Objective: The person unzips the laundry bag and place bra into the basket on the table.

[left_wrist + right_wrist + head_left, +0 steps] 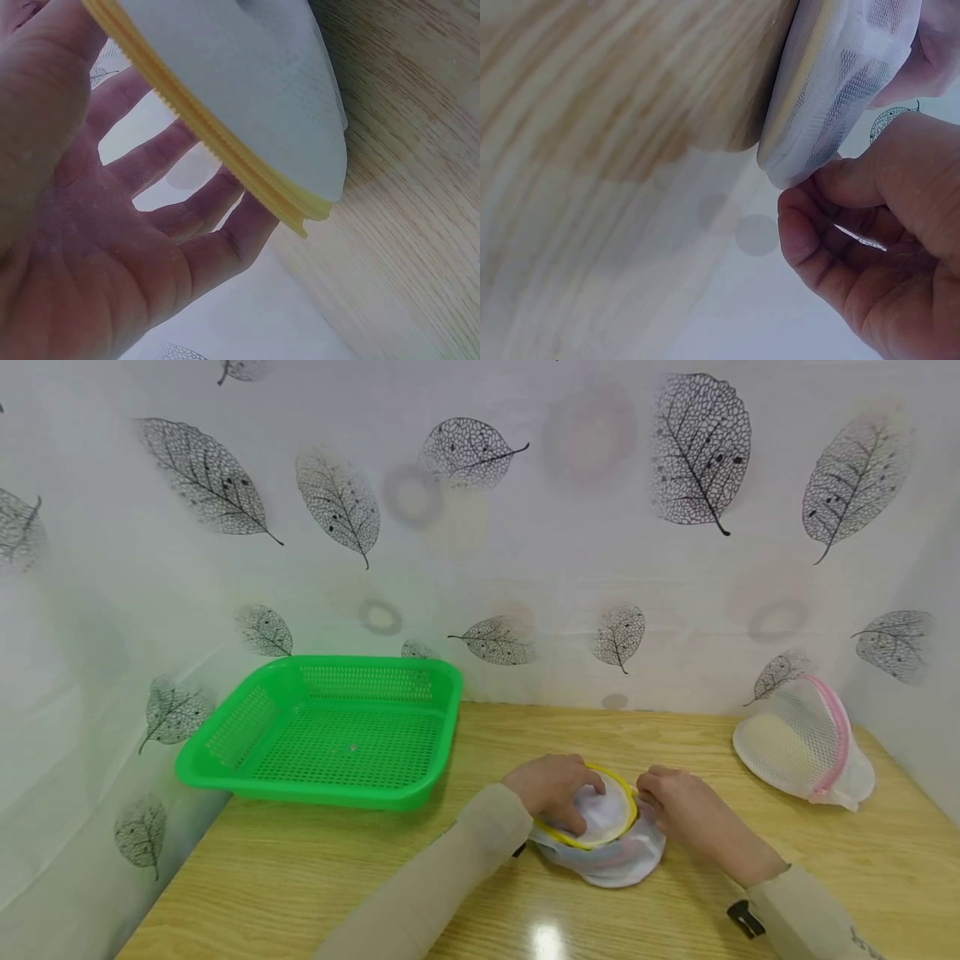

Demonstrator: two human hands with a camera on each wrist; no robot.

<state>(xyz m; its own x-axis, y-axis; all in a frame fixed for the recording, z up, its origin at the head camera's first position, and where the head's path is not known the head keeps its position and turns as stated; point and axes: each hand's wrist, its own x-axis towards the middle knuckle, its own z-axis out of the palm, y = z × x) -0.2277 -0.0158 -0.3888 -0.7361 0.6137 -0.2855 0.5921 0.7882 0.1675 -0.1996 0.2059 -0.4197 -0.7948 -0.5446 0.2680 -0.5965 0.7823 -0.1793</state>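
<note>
A small white mesh laundry bag with a yellow zipper rim lies on the table between the two hands. My left hand holds the bag at its left side, thumb and fingers spread at the rim. In the left wrist view, fingers reach behind the yellow rim beside the white mesh. At the bag's right edge, my right hand pinches the border between thumb and fingertips. The right wrist view shows this pinch at the bag's end; whether a zipper pull is inside it is hidden.
A green plastic basket stands at the back left of the wooden table. Towards the back right sits another white mesh bag with a pink zipper band. A leaf-patterned white curtain hangs behind the table and at the sides.
</note>
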